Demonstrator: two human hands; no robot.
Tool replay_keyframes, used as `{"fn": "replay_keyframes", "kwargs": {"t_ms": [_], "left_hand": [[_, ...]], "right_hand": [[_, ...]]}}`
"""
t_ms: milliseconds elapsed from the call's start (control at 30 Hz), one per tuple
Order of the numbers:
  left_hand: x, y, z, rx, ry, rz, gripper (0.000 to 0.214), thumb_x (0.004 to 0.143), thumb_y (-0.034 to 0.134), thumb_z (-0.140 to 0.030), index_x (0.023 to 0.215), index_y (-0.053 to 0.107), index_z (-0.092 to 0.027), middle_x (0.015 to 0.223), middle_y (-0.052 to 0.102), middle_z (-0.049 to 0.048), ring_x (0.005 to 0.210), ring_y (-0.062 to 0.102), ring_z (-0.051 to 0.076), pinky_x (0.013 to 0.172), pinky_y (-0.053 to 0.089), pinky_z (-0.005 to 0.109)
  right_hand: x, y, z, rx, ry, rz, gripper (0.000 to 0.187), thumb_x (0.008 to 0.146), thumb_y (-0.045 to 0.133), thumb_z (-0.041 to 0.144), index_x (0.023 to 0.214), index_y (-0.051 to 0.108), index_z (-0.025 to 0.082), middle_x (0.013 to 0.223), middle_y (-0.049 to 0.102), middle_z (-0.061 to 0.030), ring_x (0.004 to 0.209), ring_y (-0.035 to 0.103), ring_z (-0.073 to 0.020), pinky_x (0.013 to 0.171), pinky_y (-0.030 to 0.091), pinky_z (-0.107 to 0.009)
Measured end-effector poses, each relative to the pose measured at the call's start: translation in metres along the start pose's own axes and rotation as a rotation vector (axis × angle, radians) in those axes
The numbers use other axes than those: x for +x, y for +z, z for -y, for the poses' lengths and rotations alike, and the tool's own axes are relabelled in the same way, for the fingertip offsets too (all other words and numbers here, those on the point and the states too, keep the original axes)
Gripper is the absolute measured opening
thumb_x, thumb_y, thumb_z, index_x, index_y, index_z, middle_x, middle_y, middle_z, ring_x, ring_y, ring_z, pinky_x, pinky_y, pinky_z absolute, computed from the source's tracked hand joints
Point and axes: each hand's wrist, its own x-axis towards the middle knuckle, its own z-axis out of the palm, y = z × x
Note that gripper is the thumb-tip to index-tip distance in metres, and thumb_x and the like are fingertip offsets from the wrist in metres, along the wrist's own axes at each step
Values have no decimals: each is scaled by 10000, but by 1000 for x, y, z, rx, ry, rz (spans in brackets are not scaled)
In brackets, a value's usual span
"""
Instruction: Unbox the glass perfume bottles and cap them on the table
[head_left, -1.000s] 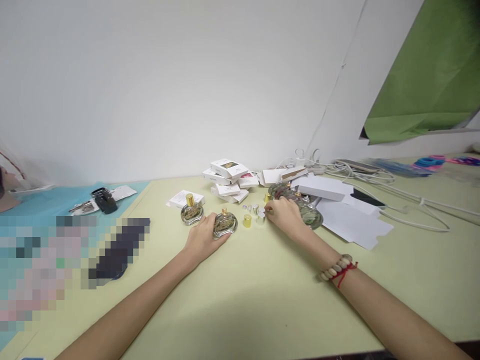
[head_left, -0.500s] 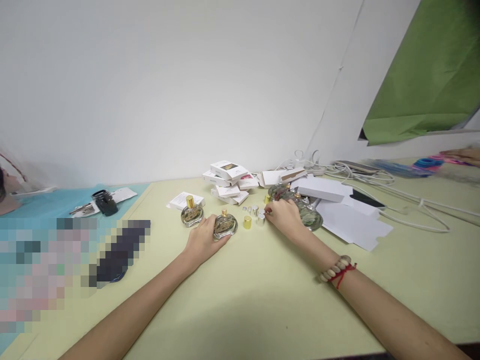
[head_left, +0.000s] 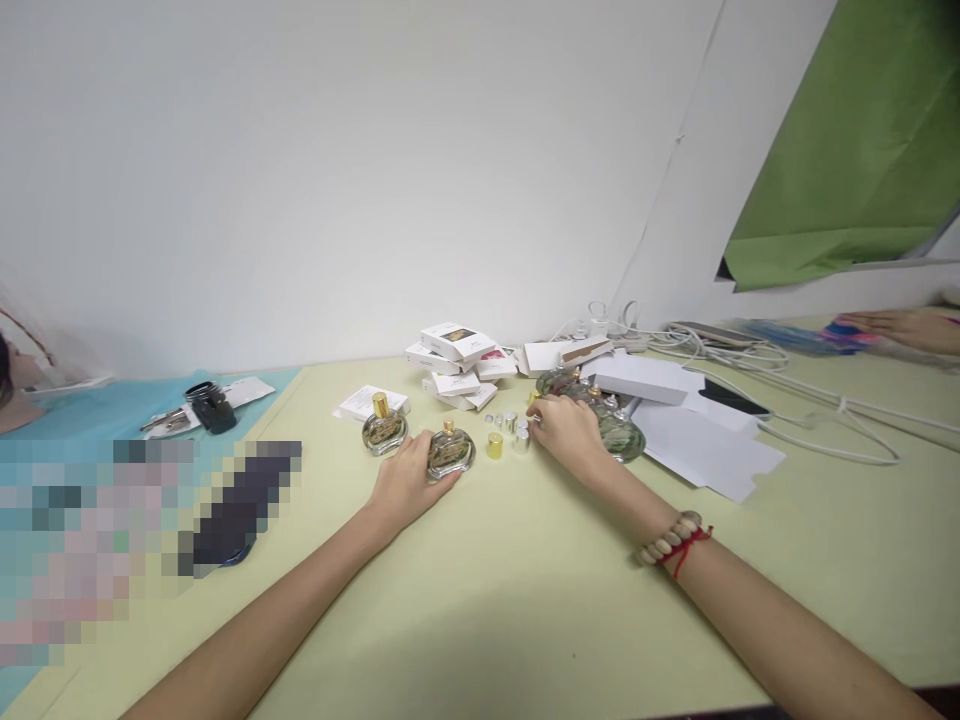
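Observation:
My left hand (head_left: 409, 468) is wrapped around the side of a clear perfume bottle (head_left: 452, 454), which stands upright with its gold spray neck uncapped. Just left of it, another perfume bottle (head_left: 385, 432) wears a gold cap. My right hand (head_left: 568, 430) is closed, its fingertips curled together beside the loose caps; what they hold, if anything, is hidden. A gold cap (head_left: 533, 398) shows partly behind those fingers. Between my hands stand a second gold cap (head_left: 495, 446), a silver cap (head_left: 521, 440) and smaller silver pieces (head_left: 499, 421). Several bottles (head_left: 622, 436) are grouped behind my right hand.
White boxes (head_left: 457, 341) are piled against the wall. Flattened white cartons (head_left: 697, 445) and white cables (head_left: 832, 408) lie to the right. On the left are a black jar (head_left: 210, 407) and a blue cloth (head_left: 259, 395). Another person's hand (head_left: 911, 328) is at far right.
My right fingertips have shifted slightly away from me, covering more of the rear gold cap. My left hand and its bottle stay put. The other person's hand at right has moved.

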Motion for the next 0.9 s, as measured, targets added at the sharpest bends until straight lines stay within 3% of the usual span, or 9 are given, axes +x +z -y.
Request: {"fn": "replay_keyframes", "kwargs": {"t_ms": [167, 300, 467, 633, 900], "left_hand": [[0, 0, 1, -5, 6, 3, 321, 758, 508, -452, 942, 413, -207, 863, 578, 33, 856, 550, 201, 626, 404, 278], [0, 0, 1, -1, 8, 3, 304, 762, 504, -446, 928, 412, -209, 867, 576, 33, 859, 547, 203, 626, 402, 280], [0, -1, 0, -5, 0, 3, 303, 756, 511, -442, 927, 415, -210, 862, 571, 33, 847, 551, 202, 616, 401, 278], [0, 1, 1, 1, 9, -12, 305, 758, 506, -446, 927, 414, -210, 861, 568, 34, 844, 553, 202, 625, 407, 281], [0, 0, 0, 18, 13, 0, 298, 765, 496, -444, 927, 409, -210, 861, 570, 33, 855, 550, 206, 626, 403, 280]], "right_hand": [[-1, -6, 5, 126, -33, -206, 293, 869, 336, 222, 982, 604, 195, 994, 579, -79, 758, 569, -176, 620, 357, -291], [-1, -9, 12, 349, -96, -308, 320, 903, 286, 280, 1062, 555, 213, 1019, 572, -65, 779, 573, -162, 631, 405, -275], [0, -6, 16, 487, -263, -274, 273, 889, 348, 319, 1029, 562, 219, 978, 612, -52, 883, 565, -177, 762, 432, -304], [0, -3, 17, 554, -412, -221, 229, 868, 394, 246, 1030, 555, 225, 1008, 612, -56, 940, 555, -182, 821, 426, -333], [-4, -6, 20, 581, -411, -178, 209, 846, 412, 196, 992, 563, 204, 1002, 579, -66, 919, 547, -170, 792, 429, -299]]}}
